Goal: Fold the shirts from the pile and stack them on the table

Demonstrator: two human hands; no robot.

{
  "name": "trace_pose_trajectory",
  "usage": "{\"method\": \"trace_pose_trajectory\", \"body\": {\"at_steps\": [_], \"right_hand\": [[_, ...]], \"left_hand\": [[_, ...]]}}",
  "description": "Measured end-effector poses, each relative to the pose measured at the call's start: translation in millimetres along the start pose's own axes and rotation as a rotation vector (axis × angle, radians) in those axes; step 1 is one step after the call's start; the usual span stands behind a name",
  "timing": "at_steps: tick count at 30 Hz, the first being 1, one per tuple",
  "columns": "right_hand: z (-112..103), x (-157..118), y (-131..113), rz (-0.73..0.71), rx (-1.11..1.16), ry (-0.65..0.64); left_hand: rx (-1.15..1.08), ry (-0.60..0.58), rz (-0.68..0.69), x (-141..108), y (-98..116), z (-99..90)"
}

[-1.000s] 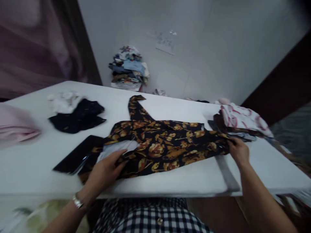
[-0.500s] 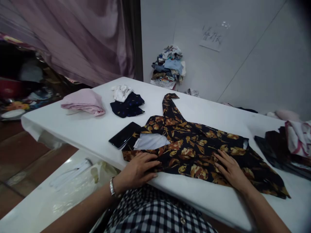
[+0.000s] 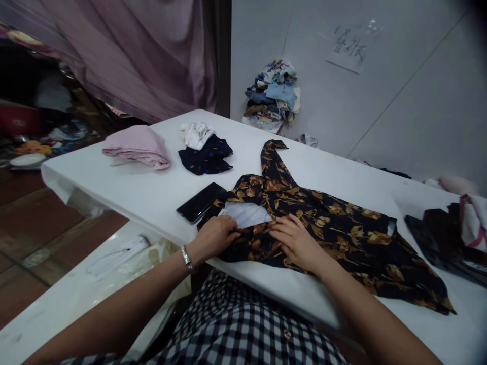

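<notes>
Altogether, 2 hands (image 3: 216,236) (image 3: 296,243), 1 floral garment (image 3: 335,223)

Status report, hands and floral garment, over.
Left hand, right hand: both on floral garment, by its pale-lined opening. Garment spread on white table. Black phone right at its edge.

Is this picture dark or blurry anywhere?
In the head view, light is dim and the corner beyond the wall at top right is nearly black; in that same view, the garment, left hand and right hand look fairly clear.
</notes>
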State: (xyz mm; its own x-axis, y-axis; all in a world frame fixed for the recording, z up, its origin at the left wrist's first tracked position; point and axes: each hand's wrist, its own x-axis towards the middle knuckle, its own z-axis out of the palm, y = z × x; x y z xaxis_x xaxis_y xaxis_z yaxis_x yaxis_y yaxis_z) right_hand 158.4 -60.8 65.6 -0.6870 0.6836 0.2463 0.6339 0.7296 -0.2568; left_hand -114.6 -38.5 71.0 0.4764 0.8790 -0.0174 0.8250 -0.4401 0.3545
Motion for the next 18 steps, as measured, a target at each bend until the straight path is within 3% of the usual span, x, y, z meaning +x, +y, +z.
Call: {"method": "trace_pose_trajectory", "body": {"at_steps": [4, 8, 15, 18], "right_hand": [[13.3, -20.6, -3.6, -0.105, -0.01, 0.039], [10.7, -43.2, -13.6, -0.127, -0.059, 0.078], [7.7, -32.3, -13.2, -0.082, -0.015, 0.103], [5.0, -21.5, -11.9, -0.027, -0.009, 0.022]], "left_hand": [[-0.254, 0.03, -0.027, -1.5, -5.9, -3.9], [-0.441, -0.035, -0.117, 2.9, -13.8, -3.5], [-0.251, -0.05, -0.15, 16.0, -12.6, -2.8], [-0.22, -0.015, -0.147, 13.4, -8.8, -5.3]]}}
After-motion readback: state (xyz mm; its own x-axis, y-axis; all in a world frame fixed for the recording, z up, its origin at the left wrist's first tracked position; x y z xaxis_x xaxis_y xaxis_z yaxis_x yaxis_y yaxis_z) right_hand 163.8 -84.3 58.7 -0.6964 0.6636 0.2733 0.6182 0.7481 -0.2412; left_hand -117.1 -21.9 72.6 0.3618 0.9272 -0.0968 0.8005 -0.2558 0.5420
